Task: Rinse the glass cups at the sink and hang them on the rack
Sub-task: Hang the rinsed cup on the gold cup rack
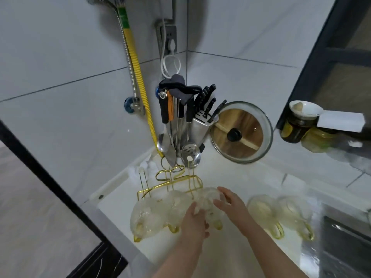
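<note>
A gold wire cup rack [172,183] stands on the white counter. Three bumpy clear glass cups with yellow handles hang on it: the left cup [144,217], the middle cup [176,203] and the right cup [208,199]. My left hand [193,223] and my right hand [230,201] both grip the right cup from either side. Two more glass cups [259,209] [295,213] sit mouth down on the counter to the right, next to the sink [345,237].
Behind the rack stands a utensil holder [176,121] with ladles, a knife block [200,121] and a glass pot lid [243,133] leaning on the wall. Jars [295,127] sit on a shelf at right. The counter edge [112,223] drops off at left.
</note>
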Motion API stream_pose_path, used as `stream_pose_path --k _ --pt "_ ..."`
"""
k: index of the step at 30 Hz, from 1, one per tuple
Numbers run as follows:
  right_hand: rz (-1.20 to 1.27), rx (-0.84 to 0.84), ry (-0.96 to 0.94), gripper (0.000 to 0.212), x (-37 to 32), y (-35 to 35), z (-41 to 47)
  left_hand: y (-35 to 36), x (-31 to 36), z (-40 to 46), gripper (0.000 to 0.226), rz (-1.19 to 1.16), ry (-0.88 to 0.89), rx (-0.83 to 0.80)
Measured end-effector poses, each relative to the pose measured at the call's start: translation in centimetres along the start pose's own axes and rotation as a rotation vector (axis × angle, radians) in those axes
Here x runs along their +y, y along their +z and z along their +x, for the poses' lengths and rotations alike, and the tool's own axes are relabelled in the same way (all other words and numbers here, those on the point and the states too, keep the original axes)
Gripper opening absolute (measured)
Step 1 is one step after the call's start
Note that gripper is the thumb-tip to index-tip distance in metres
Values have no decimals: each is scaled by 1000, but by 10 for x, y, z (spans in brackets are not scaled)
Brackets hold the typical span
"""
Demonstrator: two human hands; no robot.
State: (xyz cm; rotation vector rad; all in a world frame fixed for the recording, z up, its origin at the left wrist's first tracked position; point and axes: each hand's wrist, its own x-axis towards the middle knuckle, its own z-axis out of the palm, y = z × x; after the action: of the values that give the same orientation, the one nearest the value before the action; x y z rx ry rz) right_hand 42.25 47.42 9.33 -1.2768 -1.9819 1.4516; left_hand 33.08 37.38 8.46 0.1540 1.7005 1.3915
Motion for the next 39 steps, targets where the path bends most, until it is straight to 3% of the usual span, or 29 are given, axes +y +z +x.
stream_pose_path --k 6,11,13,15,18,21,23,26,29,33,39 --pt "24 -12 61 52 6 8 3 -7 4 7 53 59 -48 -97" --pt "-71 40 58 56 3 17 7 -20 22 9 49 227 12 -164" --pt "-101 63 76 55 1 19 8 -30 40 4 41 286 135 -185" --pt "-138 84 79 53 -2 20 8 -43 63 0 31 389 368 -132" --pt "-192 112 64 51 -5 22 8 -64 100 8 26 770 767 83" --pt "-248 101 69 50 -9 25 5 -74 129 34 31 1130 894 116" --pt "-297 106 46 46 -6 26 7 -77 144 46 34 1338 881 72" --pt "-321 89 58 47 12 27 16 -78 157 57 31 1453 776 -32" --pt "-311 80 44 60 22 27 19 -77 156 63 31 1417 762 -82" --pt "-346 101 8 51 -11 27 -4 -74 149 65 35 1410 816 -42" --pt "-370 81 -59 51 -21 32 -17 -63 134 60 39 1284 712 36"
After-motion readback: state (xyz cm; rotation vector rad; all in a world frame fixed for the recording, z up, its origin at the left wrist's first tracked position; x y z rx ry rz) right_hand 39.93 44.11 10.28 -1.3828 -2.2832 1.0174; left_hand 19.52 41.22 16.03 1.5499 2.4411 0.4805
